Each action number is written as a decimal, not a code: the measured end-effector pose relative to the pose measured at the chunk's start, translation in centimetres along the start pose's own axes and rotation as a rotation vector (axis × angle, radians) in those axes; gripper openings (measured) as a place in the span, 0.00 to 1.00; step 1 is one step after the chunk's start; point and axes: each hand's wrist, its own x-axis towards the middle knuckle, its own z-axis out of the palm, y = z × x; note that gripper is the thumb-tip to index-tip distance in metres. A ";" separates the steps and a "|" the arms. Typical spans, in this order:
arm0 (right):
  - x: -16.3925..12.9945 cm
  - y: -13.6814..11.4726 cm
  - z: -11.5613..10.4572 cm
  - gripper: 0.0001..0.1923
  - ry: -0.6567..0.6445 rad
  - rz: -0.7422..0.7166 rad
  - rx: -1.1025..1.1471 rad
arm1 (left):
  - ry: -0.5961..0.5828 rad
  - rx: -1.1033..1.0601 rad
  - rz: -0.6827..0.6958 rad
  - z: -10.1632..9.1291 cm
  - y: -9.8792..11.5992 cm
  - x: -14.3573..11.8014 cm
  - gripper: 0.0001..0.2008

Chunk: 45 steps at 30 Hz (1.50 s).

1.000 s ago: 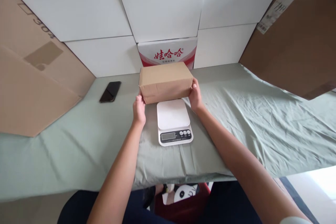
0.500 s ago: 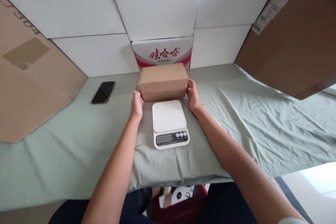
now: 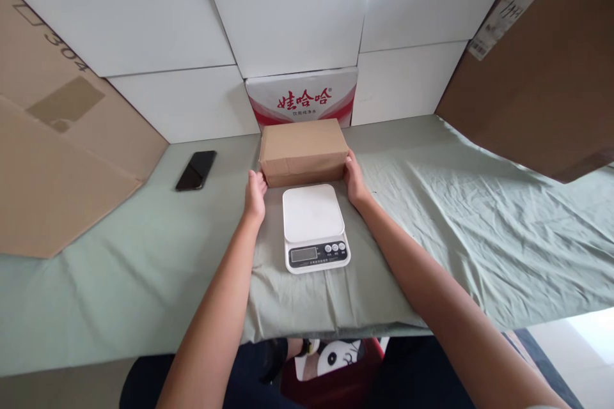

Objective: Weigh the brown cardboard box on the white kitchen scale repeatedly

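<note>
A plain brown cardboard box (image 3: 303, 150) rests on the green cloth, just behind a white digital kitchen scale (image 3: 314, 214). My left hand (image 3: 256, 193) presses against the box's left end near its lower corner. My right hand (image 3: 355, 180) presses against the right end, so the box sits gripped between both hands. The scale's platform is bare, and its display and buttons face me.
A black phone (image 3: 196, 170) lies on the green cloth (image 3: 455, 217) to the left. A red-and-white printed carton (image 3: 302, 97) stands against the white panels behind the box. Large cardboard sheets lean at left (image 3: 57, 160) and right (image 3: 542, 77). A panda-print item (image 3: 336, 358) sits below the table edge.
The box, held up over the back of the scale a second ago, has come down onto the cloth behind the scale. Both hands stay at its ends.
</note>
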 end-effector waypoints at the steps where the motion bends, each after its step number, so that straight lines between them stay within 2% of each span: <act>1: 0.0 -0.1 0.0 0.38 0.008 0.013 0.032 | 0.002 0.004 0.001 0.1 0.0 -0.1 0.50; 3: -0.1 -0.4 0.2 0.36 0.038 0.072 0.134 | 0.010 0.013 0.007 0.4 0.0 -0.5 0.49; 6: -0.1 -0.5 0.3 0.35 0.069 0.091 0.171 | 0.021 0.020 -0.001 0.6 0.1 -0.9 0.46; 10: 0.0 -0.3 0.3 0.35 0.094 0.079 0.135 | 0.021 0.037 -0.024 0.6 0.1 -1.2 0.45; 16: 0.0 -1.0 0.2 0.37 0.071 0.061 0.083 | 0.015 0.041 0.029 0.8 0.0 -1.4 0.47; 19: -0.4 -2.1 0.2 0.38 0.066 -0.023 0.018 | 0.020 0.054 0.103 0.9 0.4 -1.9 0.47; 22: -1.2 -3.0 0.2 0.41 0.088 -0.129 -0.037 | 0.019 0.098 0.265 0.8 1.6 -2.9 0.42; 24: -2.1 -3.5 0.1 0.43 0.101 -0.187 -0.067 | 0.008 0.126 0.360 0.7 2.6 -3.8 0.40; 27: -3.7 -4.4 -0.4 0.42 0.106 -0.237 -0.111 | -0.013 0.136 0.407 0.6 3.8 -5.7 0.41; 32: -7.2 -6.0 -1.4 0.41 0.095 -0.269 -0.160 | 0.031 0.131 0.358 -0.9 3.7 -11.1 0.40; 36: -10.5 -7.0 -1.8 0.41 0.006 -0.265 -0.163 | 0.047 0.140 0.288 -3.1 2.8 -16.5 0.40; 38: -11.7 -7.3 -1.9 0.41 -0.027 -0.256 -0.153 | 0.040 0.131 0.287 -3.7 2.7 -18.1 0.40; 40: -12.5 -7.4 -2.0 0.41 -0.029 -0.235 -0.141 | 0.023 0.123 0.295 -3.8 2.9 -18.6 0.42; 45: -12.7 -7.0 -2.2 0.41 0.015 -0.179 -0.143 | -0.104 0.166 0.239 -3.3 3.9 -17.6 0.43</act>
